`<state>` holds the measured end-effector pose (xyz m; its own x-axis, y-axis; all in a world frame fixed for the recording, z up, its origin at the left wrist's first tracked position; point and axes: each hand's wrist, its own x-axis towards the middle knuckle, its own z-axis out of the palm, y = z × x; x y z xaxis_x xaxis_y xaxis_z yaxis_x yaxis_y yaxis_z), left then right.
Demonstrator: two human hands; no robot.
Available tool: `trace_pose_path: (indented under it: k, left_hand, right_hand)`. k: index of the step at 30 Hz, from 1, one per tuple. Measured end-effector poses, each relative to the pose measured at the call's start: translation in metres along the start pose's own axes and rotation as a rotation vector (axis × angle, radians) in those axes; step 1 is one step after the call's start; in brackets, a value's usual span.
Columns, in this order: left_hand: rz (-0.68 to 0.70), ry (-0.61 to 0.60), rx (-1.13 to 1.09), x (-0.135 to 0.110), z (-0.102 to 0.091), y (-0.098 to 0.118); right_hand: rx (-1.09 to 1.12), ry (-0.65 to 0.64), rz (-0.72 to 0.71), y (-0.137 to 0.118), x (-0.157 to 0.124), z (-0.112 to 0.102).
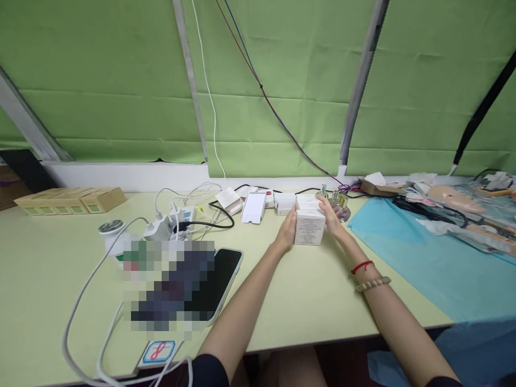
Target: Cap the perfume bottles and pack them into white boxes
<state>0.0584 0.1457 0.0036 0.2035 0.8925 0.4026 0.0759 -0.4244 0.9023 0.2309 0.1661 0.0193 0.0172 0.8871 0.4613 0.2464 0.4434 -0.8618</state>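
A row of small white boxes [309, 226] stands on the pale green table [52, 258], the nearest one showing printed text. My left hand [287, 232] presses flat against the left side of the front box. My right hand [329, 214] lies along the right side of the row, fingers stretched out. Both hands clamp the boxes between them. My right wrist wears a red string and a bead bracelet [373, 283].
A phone [220, 277] lies face up at centre-left, beside a white power strip [169, 226] with tangled cables. Cardboard boxes [70, 200] sit far left. Small glass bottles [341, 205] stand behind the row. A blue sheet [427, 258] with clutter covers the right.
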Motion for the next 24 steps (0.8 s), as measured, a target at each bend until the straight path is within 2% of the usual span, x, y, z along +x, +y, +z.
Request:
trace_pose_path:
  k: [4, 11, 18, 20, 24]
  left_hand:
    - [0.025, -0.043, 0.011, -0.003, -0.004, 0.001]
    - [-0.015, -0.159, 0.073, -0.007, -0.004, 0.005]
    - [-0.128, -0.091, 0.098, -0.007, 0.003, 0.003]
    - [-0.143, -0.122, 0.094, -0.006, 0.0, 0.003]
    - [-0.08, -0.244, 0.063, -0.006, -0.006, 0.001]
  right_hand:
    - [0.146, 0.059, 0.086, -0.01, -0.005, 0.005]
    - [0.313, 0.177, 0.119, -0.012, -0.002, 0.009]
    - [0.297, 0.249, 0.076, -0.014, -0.001, 0.016]
    - [0.234, 0.257, 0.053, -0.018, -0.003, 0.016]
    - [0.111, 0.278, 0.042, -0.027, -0.007, 0.014]
